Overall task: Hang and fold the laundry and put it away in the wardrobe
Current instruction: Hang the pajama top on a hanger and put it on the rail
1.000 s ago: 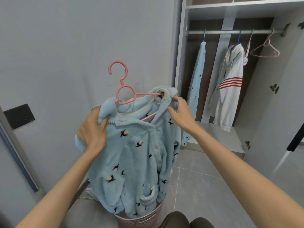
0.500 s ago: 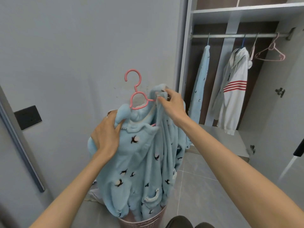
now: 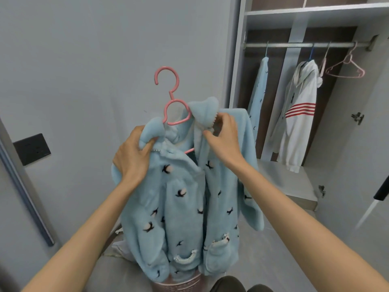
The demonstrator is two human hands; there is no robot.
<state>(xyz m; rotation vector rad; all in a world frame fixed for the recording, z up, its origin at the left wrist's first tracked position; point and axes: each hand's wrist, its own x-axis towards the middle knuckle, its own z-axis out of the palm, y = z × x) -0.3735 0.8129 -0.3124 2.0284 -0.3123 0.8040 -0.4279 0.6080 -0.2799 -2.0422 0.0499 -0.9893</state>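
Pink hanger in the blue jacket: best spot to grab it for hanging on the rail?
Likely the bare neck just under the hook of the pink hanger, from the right: it stands upright clear above the fleece jacket, arms buried in fabric, hook mouth facing left.

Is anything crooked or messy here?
Yes. The blue fleece jacket sits lopsided on the pink hanger: its collar is bunched up, gripped by the left hand and right hand, and the hanger tilts.

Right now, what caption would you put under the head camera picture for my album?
Left hand and right hand hold a fluffy blue jacket on a pink hanger beside the open wardrobe.
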